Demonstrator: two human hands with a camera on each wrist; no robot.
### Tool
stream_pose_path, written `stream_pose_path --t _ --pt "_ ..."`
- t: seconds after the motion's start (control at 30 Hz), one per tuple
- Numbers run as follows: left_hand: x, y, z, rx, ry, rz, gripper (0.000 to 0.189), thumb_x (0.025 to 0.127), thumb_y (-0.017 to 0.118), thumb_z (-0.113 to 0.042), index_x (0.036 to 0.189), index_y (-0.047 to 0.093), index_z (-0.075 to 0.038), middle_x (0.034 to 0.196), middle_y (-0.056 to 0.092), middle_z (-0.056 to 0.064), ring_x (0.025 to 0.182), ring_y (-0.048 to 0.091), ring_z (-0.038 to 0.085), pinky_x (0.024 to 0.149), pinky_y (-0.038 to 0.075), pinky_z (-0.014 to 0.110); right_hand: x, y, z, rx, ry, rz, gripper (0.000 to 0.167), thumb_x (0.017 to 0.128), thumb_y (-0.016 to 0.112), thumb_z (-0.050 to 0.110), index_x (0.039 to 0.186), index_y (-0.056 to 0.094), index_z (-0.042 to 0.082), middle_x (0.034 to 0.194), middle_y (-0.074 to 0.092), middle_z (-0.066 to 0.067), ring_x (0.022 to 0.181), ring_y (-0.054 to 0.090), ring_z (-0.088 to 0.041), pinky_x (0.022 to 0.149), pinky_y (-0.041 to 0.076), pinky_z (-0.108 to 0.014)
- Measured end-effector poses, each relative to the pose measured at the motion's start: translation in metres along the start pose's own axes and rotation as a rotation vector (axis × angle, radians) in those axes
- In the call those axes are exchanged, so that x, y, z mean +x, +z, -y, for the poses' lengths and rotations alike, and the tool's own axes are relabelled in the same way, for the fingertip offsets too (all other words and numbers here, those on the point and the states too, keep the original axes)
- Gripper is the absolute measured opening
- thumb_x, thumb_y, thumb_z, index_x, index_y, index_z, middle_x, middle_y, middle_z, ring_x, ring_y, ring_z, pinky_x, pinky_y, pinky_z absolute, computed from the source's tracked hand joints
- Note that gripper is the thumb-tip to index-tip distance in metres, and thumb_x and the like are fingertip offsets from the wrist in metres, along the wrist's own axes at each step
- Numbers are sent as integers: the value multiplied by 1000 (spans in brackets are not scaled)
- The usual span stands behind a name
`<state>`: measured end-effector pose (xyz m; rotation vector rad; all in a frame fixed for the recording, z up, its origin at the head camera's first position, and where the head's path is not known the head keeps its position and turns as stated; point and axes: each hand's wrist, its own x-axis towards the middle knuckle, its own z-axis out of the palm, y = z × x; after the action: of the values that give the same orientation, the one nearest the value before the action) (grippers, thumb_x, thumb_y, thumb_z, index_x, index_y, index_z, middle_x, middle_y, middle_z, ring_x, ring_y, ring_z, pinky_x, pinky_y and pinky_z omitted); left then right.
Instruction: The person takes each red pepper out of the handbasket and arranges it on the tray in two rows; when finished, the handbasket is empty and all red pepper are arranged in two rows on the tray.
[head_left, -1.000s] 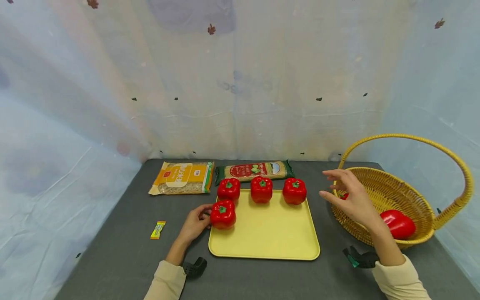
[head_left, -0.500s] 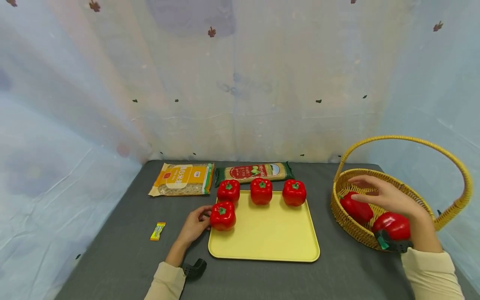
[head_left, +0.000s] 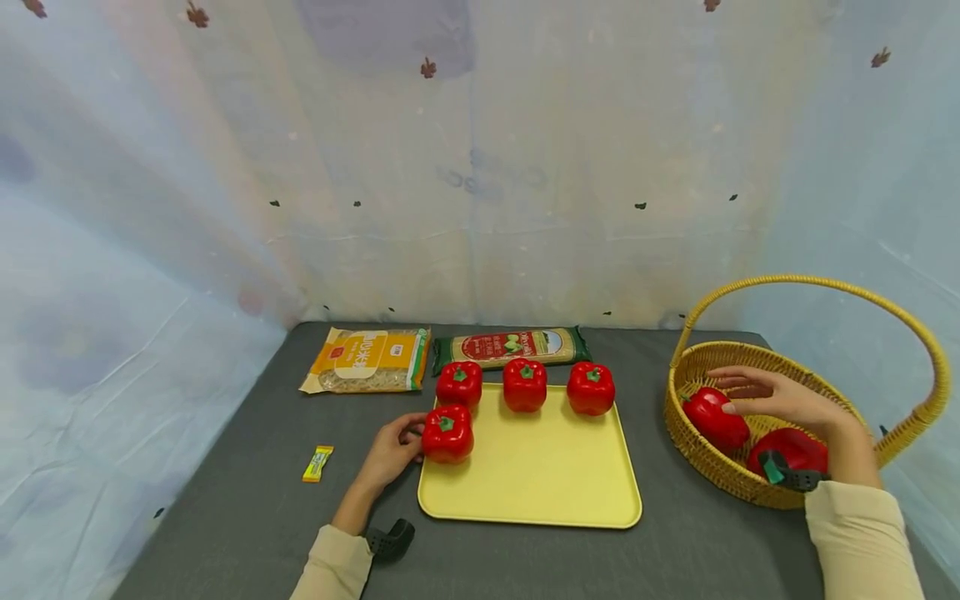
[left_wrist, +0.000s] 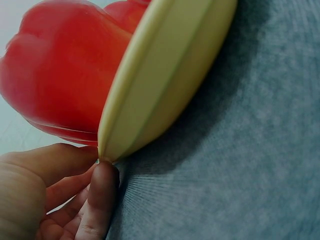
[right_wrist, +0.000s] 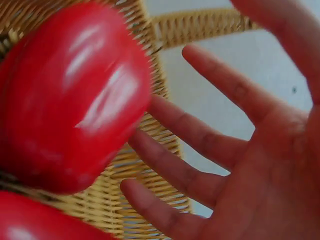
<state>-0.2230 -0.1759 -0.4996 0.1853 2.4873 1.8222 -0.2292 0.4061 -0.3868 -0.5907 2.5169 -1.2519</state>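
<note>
In the head view my left hand [head_left: 392,448] is at the left edge of a yellow tray [head_left: 536,479]. Its thumb and a fingertip pinch the tray's rim [left_wrist: 150,95] in the left wrist view, close beside a red bell pepper [head_left: 447,435] on the tray. Several more peppers line the tray's far edge, among them a middle one [head_left: 524,385]. Inside a wicker basket [head_left: 693,462] my right hand [head_left: 787,398] reaches over a red pepper [head_left: 715,419]. The right wrist view shows spread fingers, fingertips right at the pepper's [right_wrist: 75,95] side. Another pepper [head_left: 798,450] lies behind the wrist.
A yellow bag of grain [head_left: 367,360] and a green-and-red packet [head_left: 513,346] lie at the table's back. A small yellow wrapped packet [head_left: 317,463] is to the left. The basket's tall handle [head_left: 817,283] arches above the right forearm. A pale curtain [head_left: 525,167] hangs behind the table.
My right hand has moved right from the basket's near-left rim into the basket and lowered toward the pepper there. The left hand has stayed at the tray's edge.
</note>
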Motion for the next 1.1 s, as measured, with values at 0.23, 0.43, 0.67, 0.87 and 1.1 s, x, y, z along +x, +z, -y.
stream_pose_path --t 0.23,0.43,0.67,0.87,1.1 --pt "-1 1 -1 -3 2 1 36 87 61 1 123 56 1 95 60 12 70 59 18 58 53 29 -1 2 -20 10 45 32 52 91 57 9 137 36 -5 129 48 -12 106 48 6 79 51 -25" --pt "1 0 1 -6 2 3 36 87 62 0 122 57 -1 95 59 13 71 59 18 59 53 29 0 1 -20 -5 137 41 61 89 61 17 140 33 0 135 38 -28 106 48 5 80 51 -26" --pt "1 0 2 3 9 5 36 87 62 -1 123 56 0 97 59 13 71 59 18 59 53 29 2 3 -22 -40 178 73 66 88 63 18 141 28 -2 132 35 -33 117 39 -45 78 50 -37" --pt "0 0 3 0 5 1 36 87 63 -2 122 57 -1 96 60 12 70 59 18 58 53 29 2 6 -23 -48 183 74 67 88 63 17 140 27 -4 130 37 -34 115 40 -49 77 49 -39" --pt "0 1 1 -4 1 -5 36 87 62 0 122 57 0 95 59 12 71 59 18 58 53 29 3 6 -21 -32 174 56 62 87 64 16 137 30 1 127 40 -31 112 45 -46 75 49 -41"
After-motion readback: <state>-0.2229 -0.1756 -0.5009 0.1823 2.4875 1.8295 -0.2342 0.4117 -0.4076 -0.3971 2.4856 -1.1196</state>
